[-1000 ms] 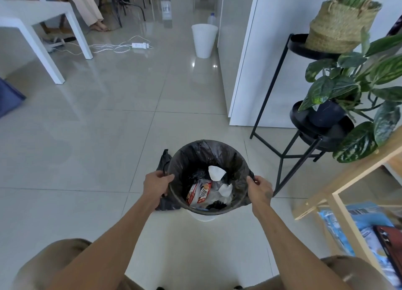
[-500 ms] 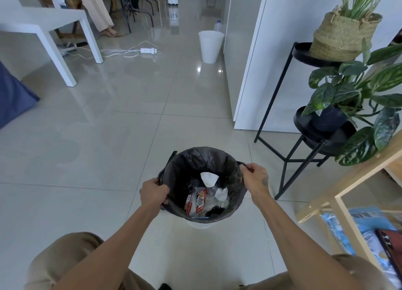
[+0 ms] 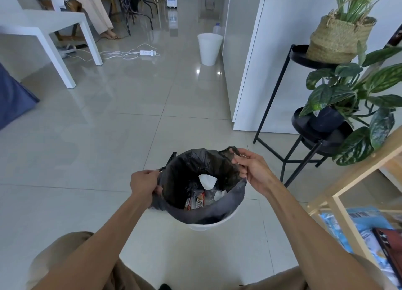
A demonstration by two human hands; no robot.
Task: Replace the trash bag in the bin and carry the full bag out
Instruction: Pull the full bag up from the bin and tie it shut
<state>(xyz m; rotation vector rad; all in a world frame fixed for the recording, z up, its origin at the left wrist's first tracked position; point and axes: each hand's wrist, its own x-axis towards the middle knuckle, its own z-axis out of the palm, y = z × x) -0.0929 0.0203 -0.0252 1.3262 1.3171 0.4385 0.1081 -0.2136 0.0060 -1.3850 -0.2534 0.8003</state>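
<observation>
A black trash bag (image 3: 219, 211) sits in a small white bin (image 3: 214, 224) on the floor in front of me; only the bin's near rim shows below the bag. Inside lie crumpled white paper (image 3: 207, 181) and a snack wrapper (image 3: 196, 201). My left hand (image 3: 144, 184) grips the bag's left edge. My right hand (image 3: 252, 170) pinches the bag's right edge, lifted above the rim. The bag's mouth is open and pulled up off the bin.
A second white bin (image 3: 210, 49) stands farther down the tiled floor by a white wall. A black plant stand (image 3: 304, 137) with potted plants is on the right, a wooden shelf (image 3: 352, 181) nearer. A white table (image 3: 45, 26), power strip (image 3: 148, 53) and a seated person (image 3: 95, 9) are at back left.
Both hands have pulled the bag's edges up and off the bin's rim. The bag now stands above the bin, whose white rim shows. My view has tilted slightly upward.
</observation>
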